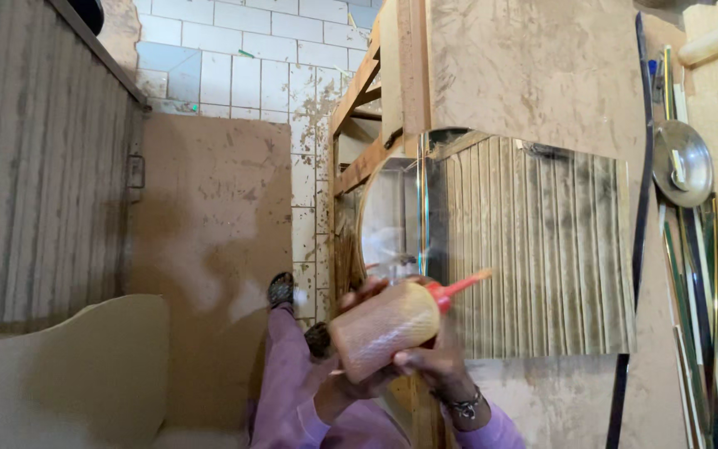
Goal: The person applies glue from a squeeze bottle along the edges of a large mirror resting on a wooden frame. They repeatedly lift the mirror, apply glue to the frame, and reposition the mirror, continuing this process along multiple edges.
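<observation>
Both my hands grip a tan squeeze bottle (384, 328) with a red pointed nozzle (459, 287). My left hand (344, 389) wraps it from below, its fingertips showing over the bottle's top. My right hand (435, 366), with a bracelet at the wrist, holds the bottle's near side. The nozzle points up and right, over the lower left part of a large mirror pane (542, 249) with a rounded left edge. The pane lies on a dusty workbench board (533, 75) and reflects ribbed sheeting.
A second similar bottle (712, 43) and a round metal disc (681, 162) lie at the right, beside several long glass strips (700, 316). A corrugated wall (35, 166) stands at the left, and a pale curved board (68, 374) sits below it. My feet (280, 291) rest on a dusty floor.
</observation>
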